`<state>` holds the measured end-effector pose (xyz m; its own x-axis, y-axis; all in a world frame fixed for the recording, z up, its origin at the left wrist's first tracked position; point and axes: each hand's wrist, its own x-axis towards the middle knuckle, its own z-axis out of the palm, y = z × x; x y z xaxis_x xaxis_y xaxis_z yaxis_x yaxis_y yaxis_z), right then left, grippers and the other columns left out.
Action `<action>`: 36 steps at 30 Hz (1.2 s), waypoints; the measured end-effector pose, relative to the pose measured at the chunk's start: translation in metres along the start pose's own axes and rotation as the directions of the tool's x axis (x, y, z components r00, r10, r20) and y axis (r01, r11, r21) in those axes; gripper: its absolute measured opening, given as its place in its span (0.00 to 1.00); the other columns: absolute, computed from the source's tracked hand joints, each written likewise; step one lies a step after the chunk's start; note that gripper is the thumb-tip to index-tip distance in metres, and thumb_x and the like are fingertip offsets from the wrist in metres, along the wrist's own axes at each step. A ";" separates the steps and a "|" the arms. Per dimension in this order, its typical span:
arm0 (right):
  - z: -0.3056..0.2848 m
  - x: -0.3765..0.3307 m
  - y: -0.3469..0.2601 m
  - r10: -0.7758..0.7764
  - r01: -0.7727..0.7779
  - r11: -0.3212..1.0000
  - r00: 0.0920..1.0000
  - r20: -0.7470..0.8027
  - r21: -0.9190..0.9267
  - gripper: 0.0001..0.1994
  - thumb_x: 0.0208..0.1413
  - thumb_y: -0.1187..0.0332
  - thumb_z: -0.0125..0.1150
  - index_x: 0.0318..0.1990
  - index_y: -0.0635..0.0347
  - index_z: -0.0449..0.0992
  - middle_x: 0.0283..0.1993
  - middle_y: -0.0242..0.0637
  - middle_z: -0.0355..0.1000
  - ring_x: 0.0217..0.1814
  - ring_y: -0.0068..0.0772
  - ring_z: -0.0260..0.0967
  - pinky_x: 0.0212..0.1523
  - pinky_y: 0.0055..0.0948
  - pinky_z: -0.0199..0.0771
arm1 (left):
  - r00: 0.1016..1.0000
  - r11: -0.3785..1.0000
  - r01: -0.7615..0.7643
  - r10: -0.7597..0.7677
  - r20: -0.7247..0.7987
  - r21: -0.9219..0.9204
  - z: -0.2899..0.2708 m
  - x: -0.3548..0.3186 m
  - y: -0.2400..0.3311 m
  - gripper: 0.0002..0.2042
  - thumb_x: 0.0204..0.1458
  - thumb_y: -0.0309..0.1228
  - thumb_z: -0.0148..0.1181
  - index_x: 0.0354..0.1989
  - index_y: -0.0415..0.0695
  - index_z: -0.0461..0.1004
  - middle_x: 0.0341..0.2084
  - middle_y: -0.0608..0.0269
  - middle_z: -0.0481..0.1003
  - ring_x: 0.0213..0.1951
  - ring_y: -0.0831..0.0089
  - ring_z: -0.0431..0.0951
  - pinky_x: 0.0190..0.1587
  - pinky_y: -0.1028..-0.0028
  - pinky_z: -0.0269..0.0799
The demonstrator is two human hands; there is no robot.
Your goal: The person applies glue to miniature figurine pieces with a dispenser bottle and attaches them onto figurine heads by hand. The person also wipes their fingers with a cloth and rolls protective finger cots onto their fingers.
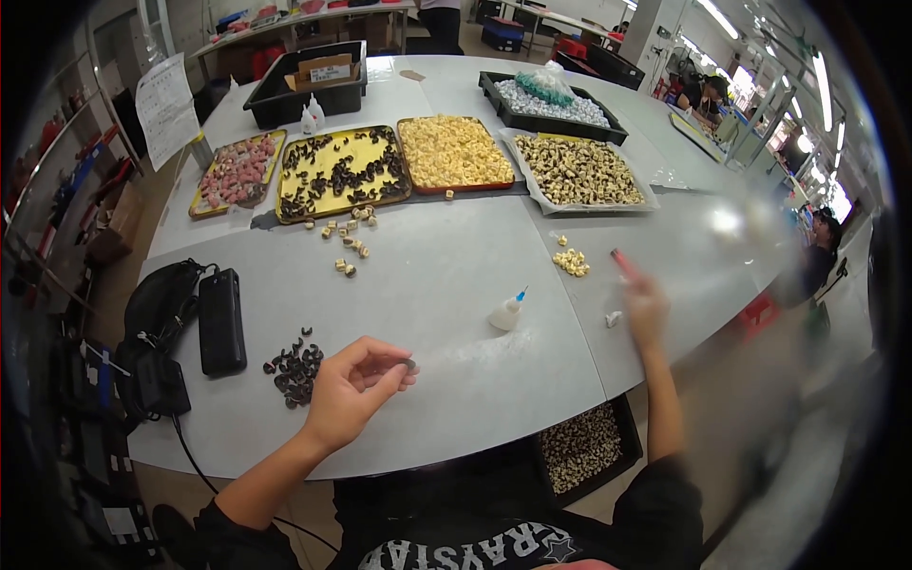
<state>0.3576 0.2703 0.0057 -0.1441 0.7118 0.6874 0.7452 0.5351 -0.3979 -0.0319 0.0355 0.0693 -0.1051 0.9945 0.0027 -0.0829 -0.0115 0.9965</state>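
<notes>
My left hand (353,388) is closed in a pinch over the near part of the table, with a small dark piece (409,364) between thumb and fingertips. Just left of it lies a loose pile of small black curved pieces (297,372). Out to the right, my right hand (648,312) grips a thin red stick-like tool (622,262), its tip pointing up and left; motion blurs the hand a little. Beside that tip sits a small heap of shiny gold pieces (571,263). A white crumpled scrap (614,319) lies left of the right hand. Between both hands stands a squeeze bottle with blue needle tip (507,313).
Along the back are trays of pink pieces (237,173), black curved pieces (344,173), cream pieces (454,152) and gold-black pieces (579,171). A black power bank (221,321) and cables lie left. A filled bin (581,448) sits below the table edge. Other people sit far right.
</notes>
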 end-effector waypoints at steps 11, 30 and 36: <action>0.005 -0.001 0.005 -0.011 0.011 0.997 1.000 -0.001 -0.083 0.10 0.51 0.82 0.51 0.42 0.64 0.67 0.30 0.40 0.69 0.30 0.32 0.66 0.32 0.26 0.68 | 0.998 0.994 0.008 0.000 0.070 -0.107 0.006 0.006 -0.032 0.05 0.55 0.22 0.52 0.38 0.37 0.68 0.36 0.57 0.73 0.39 0.73 0.75 0.43 0.72 0.73; -0.006 -0.006 -0.011 0.057 -0.058 0.997 0.998 -0.017 -0.042 0.09 0.58 0.74 0.49 0.45 0.64 0.67 0.45 0.43 0.67 0.41 0.32 0.68 0.41 0.26 0.67 | 0.998 0.981 0.033 -0.021 0.065 -0.189 0.020 -0.002 -0.041 0.05 0.57 0.24 0.48 0.38 0.36 0.67 0.36 0.56 0.73 0.37 0.72 0.76 0.42 0.74 0.73; 0.000 -0.008 -0.084 0.034 -0.071 0.898 0.995 0.094 0.434 0.17 0.56 0.73 0.53 0.52 0.62 0.62 0.54 0.41 0.63 0.49 0.33 0.65 0.50 0.29 0.65 | 0.985 0.991 -0.043 0.021 -0.171 -0.128 0.010 -0.003 -0.036 0.06 0.56 0.21 0.47 0.39 0.34 0.68 0.36 0.52 0.74 0.36 0.69 0.77 0.42 0.74 0.74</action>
<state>0.2962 0.2198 0.0332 -0.1793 0.7689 0.6138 0.3966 0.6274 -0.6701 -0.0186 0.0343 0.0346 -0.2752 0.9614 0.0093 -0.2046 -0.0680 0.9765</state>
